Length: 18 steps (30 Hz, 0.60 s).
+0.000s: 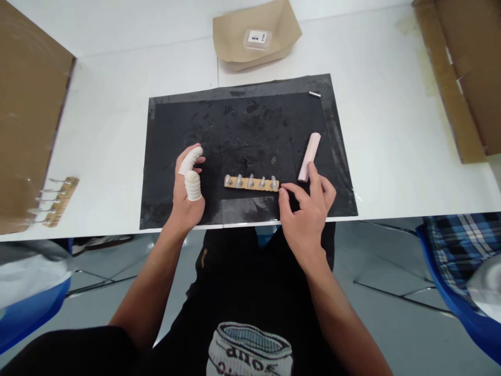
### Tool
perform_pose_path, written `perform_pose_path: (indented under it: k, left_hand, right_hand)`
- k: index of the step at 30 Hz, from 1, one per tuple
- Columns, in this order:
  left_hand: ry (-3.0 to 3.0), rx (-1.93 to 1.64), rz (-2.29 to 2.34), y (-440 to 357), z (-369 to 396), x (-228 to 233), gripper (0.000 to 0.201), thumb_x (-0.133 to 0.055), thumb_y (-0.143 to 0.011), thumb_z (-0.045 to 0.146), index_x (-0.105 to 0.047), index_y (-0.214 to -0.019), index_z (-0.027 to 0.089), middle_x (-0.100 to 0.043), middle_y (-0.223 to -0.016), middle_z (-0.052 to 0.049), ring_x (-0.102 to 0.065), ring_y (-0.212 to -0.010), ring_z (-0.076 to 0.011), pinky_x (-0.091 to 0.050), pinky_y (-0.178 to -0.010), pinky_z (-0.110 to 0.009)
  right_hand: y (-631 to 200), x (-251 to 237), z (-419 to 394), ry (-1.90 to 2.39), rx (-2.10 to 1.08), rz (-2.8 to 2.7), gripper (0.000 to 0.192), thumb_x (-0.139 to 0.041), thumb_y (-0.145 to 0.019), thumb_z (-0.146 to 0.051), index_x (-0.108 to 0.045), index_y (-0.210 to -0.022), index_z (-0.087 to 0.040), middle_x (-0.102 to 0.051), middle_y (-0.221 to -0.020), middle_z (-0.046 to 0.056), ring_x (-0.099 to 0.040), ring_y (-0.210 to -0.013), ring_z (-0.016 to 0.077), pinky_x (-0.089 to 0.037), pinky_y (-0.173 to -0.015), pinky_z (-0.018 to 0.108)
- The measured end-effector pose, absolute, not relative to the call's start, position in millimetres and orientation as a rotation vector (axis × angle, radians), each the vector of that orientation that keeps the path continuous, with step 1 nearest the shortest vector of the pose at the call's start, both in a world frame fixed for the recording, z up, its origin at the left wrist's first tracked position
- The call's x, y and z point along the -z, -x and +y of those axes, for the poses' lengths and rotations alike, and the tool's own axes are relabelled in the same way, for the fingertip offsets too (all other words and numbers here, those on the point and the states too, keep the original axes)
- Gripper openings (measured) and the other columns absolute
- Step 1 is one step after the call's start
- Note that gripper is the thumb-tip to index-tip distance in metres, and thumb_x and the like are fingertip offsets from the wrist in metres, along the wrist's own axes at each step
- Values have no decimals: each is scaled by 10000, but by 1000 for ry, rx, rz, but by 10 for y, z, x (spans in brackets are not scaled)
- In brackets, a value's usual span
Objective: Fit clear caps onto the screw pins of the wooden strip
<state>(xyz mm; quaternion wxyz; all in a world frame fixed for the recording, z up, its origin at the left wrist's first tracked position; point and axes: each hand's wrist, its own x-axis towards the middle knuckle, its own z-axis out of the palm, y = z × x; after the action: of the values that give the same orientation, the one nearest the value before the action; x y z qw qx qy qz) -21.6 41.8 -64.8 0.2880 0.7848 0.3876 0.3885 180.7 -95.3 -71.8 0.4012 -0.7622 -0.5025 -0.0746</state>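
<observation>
A short wooden strip (245,183) with several grey metal hooks standing along it lies on a black mat (188,120). My right hand (307,219) is at the strip's right end, thumb and index fingertips close together against it. Its other fingers reach toward a pale pink bar (310,156) lying slanted on the mat; whether they touch it I cannot tell. My left hand (188,188) hovers at the mat's left side, apart from the strip, fingers curved with a gap to the thumb and nothing held. White ribbed covers (192,185) sit on its thumb and index finger.
A small metal cylinder (314,94) lies at the mat's upper right. Behind the mat stands a brown paper tray (230,44) holding a clear labelled box (257,39). Another hook strip (61,202) lies at far left. Cardboard walls (29,120) flank the white table (105,120).
</observation>
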Motion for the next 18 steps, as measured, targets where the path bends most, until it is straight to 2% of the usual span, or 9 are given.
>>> perform_pose_path:
  k: [13, 18]
  left_hand:
    - [-2112, -1030, 1036, 208, 408, 628, 527, -294, -1049, 579, -490, -1454, 304, -476, -1505, -101, -599, -1204, -240, -509, -1024, -443]
    - [-2115, -1038, 1034, 207, 410, 628, 531, -296, -1048, 583, -494, -1451, 300, -483, -1496, -104, -601, -1197, -239, -508, -1021, -444]
  right_hand:
    - [-1813, 719, -973, 1919, 180, -1318, 132, -622, -936, -183, -746, -946, -138, -506, -1478, 207, -458, -1263, 329, -458, -1031, 531]
    - [-1827, 741, -960, 1926, 208, -1326, 138, -608, -951, -201, -742, -956, -168, -500, -1503, 158, -463, -1248, 312, -473, -1020, 522]
